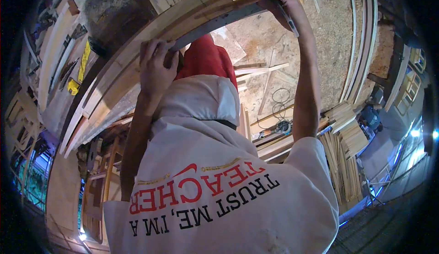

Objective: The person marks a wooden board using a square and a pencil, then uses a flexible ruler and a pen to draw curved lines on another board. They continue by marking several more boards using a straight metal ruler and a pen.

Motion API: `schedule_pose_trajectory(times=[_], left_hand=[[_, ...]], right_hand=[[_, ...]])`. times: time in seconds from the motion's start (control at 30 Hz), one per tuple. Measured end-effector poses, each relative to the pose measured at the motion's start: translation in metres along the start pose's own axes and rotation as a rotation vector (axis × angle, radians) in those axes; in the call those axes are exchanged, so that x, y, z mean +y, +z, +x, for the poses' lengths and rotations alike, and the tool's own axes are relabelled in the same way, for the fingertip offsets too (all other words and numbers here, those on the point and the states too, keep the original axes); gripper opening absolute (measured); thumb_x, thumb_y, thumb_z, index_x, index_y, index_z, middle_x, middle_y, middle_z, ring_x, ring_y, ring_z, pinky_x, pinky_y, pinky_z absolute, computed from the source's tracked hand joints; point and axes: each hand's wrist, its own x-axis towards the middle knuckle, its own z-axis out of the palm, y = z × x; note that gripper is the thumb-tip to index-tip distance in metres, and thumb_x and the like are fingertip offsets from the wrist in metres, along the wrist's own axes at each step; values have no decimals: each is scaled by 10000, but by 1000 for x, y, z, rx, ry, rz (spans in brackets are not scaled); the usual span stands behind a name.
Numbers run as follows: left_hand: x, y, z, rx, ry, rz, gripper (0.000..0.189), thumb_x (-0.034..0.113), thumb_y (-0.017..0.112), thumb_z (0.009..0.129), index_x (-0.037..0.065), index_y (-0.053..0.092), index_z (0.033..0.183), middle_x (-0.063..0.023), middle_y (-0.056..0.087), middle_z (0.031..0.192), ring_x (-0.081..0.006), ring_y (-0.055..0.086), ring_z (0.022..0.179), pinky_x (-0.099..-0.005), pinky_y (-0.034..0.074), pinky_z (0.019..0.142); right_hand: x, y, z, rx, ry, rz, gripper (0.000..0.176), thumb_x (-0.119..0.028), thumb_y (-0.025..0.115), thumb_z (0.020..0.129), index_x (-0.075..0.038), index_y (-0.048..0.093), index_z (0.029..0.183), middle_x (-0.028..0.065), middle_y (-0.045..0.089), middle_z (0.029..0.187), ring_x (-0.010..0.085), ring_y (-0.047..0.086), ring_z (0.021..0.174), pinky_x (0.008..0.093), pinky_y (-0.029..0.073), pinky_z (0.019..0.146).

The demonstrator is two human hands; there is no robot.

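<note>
My left hand point(156, 68) is closed over the near edge of a long wooden board point(180, 19), fingers bent at the left end of a grey strip point(215, 24). That strip runs along the board's near side towards my right hand point(287, 6). Held in my right hand is a slim pen point(290, 22), its light end pointing down past the wrist. The fingers of this hand bend over the board near the strip's right end. Below my arms shows my white shirt point(206, 181) with red and black lettering, and beyond it red cloth point(208, 59).
A yellow tape measure point(73, 87) lies at the left. Long strips point(361, 48) lie on the sawdust-covered floor point(327, 39) at the right, with stacked wood pieces point(340, 162) lower down. A corded power tool point(281, 127) sits near my right arm. Another person point(371, 116) is at the far right.
</note>
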Motion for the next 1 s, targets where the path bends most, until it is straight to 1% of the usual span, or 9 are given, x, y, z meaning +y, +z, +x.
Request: schedule_pose_trajectory(times=[0.27, 0.4, 0.43, 0.5, 0.53, 0.57, 0.6, 0.7, 1.0], left_hand=[[1, 0, -1, -17, -3, 10, 266, 100, 756, 801, 53, 676, 1050, -103, 594, 1048, -333, 563, 1027, -451, 515, 894], [0, 3, -2, 5, -5, 1, 259, 101, 754, 801, 54, 675, 1043, -115, 598, 1042, -352, 568, 1024, -476, 496, 909], [0, 3, -2, -1, -4, -4, 261, 103, 754, 799, 55, 675, 1043, -120, 600, 1040, -359, 569, 1024, -485, 489, 914], [-1, 3, -1, 7, 8, -6, 261, 105, 755, 797, 56, 675, 1041, -120, 601, 1035, -363, 568, 1025, -487, 485, 918], [-1, 3, -1, 14, 20, -9, 262, 107, 756, 795, 58, 674, 1040, -121, 603, 1029, -367, 567, 1026, -490, 481, 921], [-1, 2, 0, 15, 20, -7, 262, 107, 756, 795, 58, 674, 1040, -121, 603, 1029, -367, 567, 1026, -490, 481, 921], [-1, 2, 0, 11, 17, -5, 262, 105, 759, 790, 57, 674, 1034, -119, 604, 1025, -367, 566, 1022, -487, 485, 914], [-1, 2, 0, 5, 8, -17, 261, 98, 764, 781, 56, 674, 1022, -115, 607, 1019, -364, 565, 1015, -480, 492, 899], [0, -1, 4, -22, 0, -31, 252, 84, 770, 768, 50, 671, 997, -112, 602, 1023, -355, 559, 1018, -478, 500, 879]], right_hand=[[-17, 11, -6, 95, 108, 3, 161, -121, 629, 906, 24, 677, 959, 111, 675, 846, 222, 648, 801, 357, 519, 740], [-26, 17, -12, 198, 222, 6, 185, -142, 623, 893, 33, 670, 932, 125, 666, 822, 239, 641, 765, 372, 513, 705], [-19, 15, -10, 198, 223, 3, 185, -142, 623, 893, 33, 670, 932, 125, 666, 822, 239, 641, 765, 372, 513, 705], [1, 11, 1, 86, 69, 267, 237, -216, 654, 920, 16, 684, 882, 71, 650, 788, 161, 603, 686, 329, 498, 656], [1, 7, 1, 84, 67, 268, 237, -216, 654, 920, 16, 684, 882, 71, 650, 788, 161, 603, 686, 329, 498, 656], [-1, 2, 0, 48, -238, -235, 130, -138, 690, 911, -17, 703, 957, 56, 683, 862, 151, 640, 765, 302, 524, 713], [0, -1, 0, 9, -538, -739, 129, -61, 727, 903, -50, 723, 1031, 42, 717, 936, 141, 677, 845, 274, 549, 770], [-3, 3, -3, 24, -445, -671, 118, -86, 728, 902, -65, 733, 1017, 37, 725, 935, 143, 682, 834, 278, 547, 764], [0, 1, 0, 12, -478, -765, 123, -62, 750, 889, -56, 729, 1010, 30, 704, 907, 131, 657, 814, 267, 536, 753]])
